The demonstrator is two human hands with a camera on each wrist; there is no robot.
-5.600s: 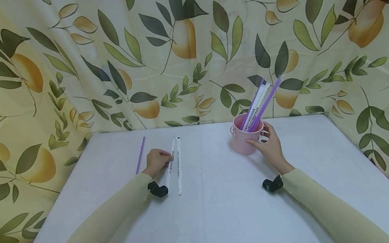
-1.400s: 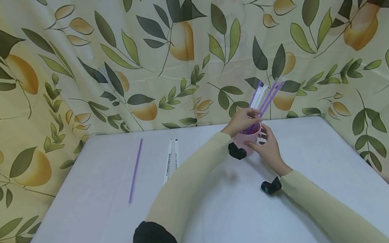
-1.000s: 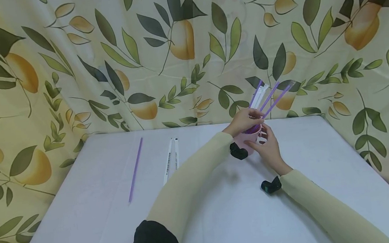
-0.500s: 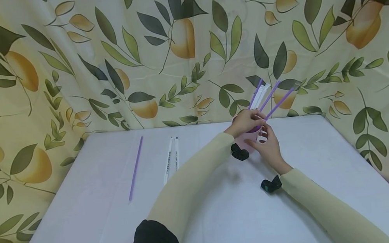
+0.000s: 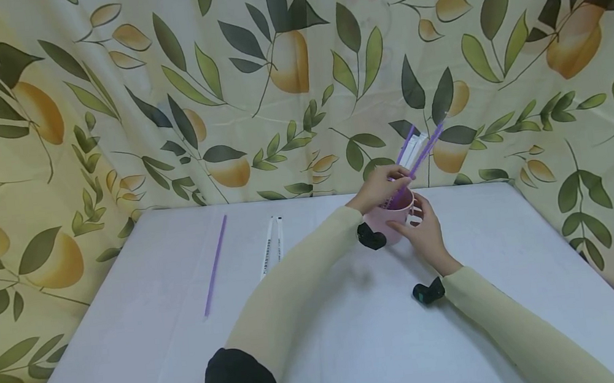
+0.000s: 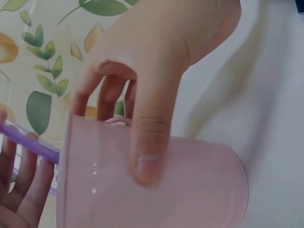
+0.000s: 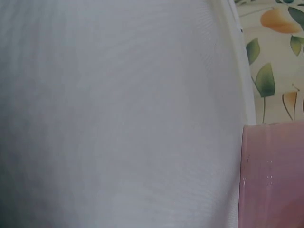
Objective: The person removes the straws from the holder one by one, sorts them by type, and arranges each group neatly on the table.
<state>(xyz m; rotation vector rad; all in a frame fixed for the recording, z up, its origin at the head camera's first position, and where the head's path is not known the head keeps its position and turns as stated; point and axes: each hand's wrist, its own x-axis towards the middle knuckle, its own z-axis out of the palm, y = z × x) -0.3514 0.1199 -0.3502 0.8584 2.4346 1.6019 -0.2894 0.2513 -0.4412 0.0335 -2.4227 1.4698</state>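
My right hand (image 5: 427,229) grips the side of a small pink bucket (image 5: 394,217) by its handle, the thumb lying along the wall in the left wrist view. Over the mouth, my left hand (image 5: 379,187) pinches a purple straw (image 6: 33,145) that runs down into the bucket. Purple straws (image 5: 429,147) and white-wrapped straws (image 5: 410,154) lean out of the top; their lower ends are hidden inside. In the right wrist view only the bucket's wall (image 7: 273,175) shows at the lower right, with no hand in sight.
On the white table (image 5: 343,336), a purple straw (image 5: 216,265) lies at the left. Two white-wrapped straws (image 5: 268,250) lie nearer the middle, partly covered by my left sleeve (image 5: 294,285). Behind the table hangs a leaf-and-fruit curtain (image 5: 299,112).
My left hand has left the straws on the table for the bucket. Lately it shifted slightly left and up, and the purple straw leaning right swung back beside the others. My right hand stayed.
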